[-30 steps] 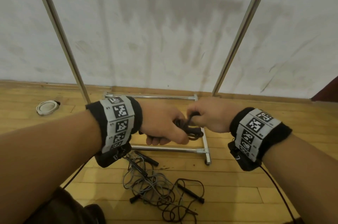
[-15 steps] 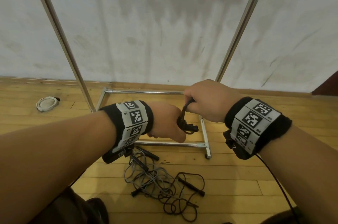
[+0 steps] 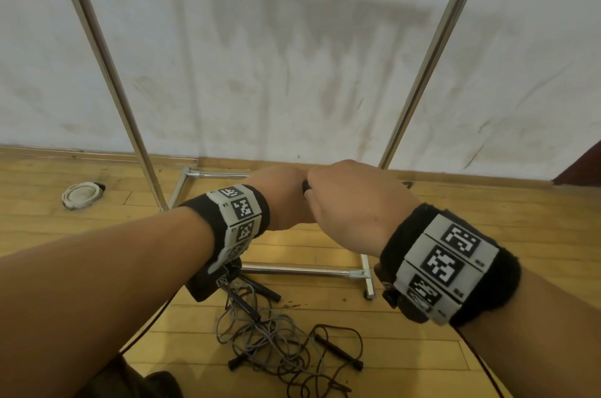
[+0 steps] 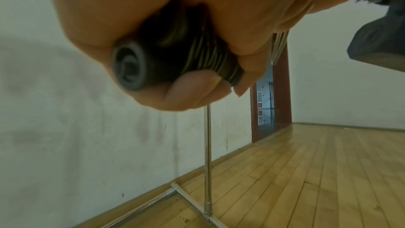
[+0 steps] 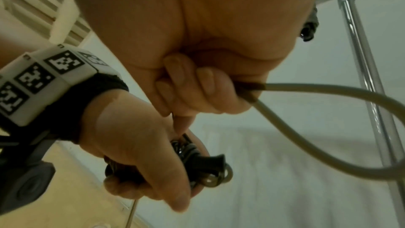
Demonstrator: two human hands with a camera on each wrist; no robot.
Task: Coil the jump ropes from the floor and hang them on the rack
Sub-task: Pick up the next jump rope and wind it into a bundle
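Note:
My left hand [image 3: 283,199] grips the black handles of a jump rope [image 4: 175,58] with cord wound round them; the same left hand [image 5: 153,167] and bundle [image 5: 203,167] show in the right wrist view. My right hand [image 3: 351,202] touches the left and pinches a loop of grey cord [image 5: 328,93] in its curled fingers [image 5: 186,82]. Both hands hover in front of the chrome rack, between its left post [image 3: 107,72] and right post [image 3: 432,49]. More jump ropes [image 3: 279,349] lie tangled on the floor below my wrists.
The rack's base bars [image 3: 305,271] rest on the wooden floor by a white wall. A white round object [image 3: 81,194] lies on the floor at left. A doorway [image 4: 271,96] opens at the far right. A dark thing [image 3: 153,384] shows at the bottom edge.
Both hands have risen and moved towards the rack. The right hand has come over against the left, and now hides the wound bundle in the head view.

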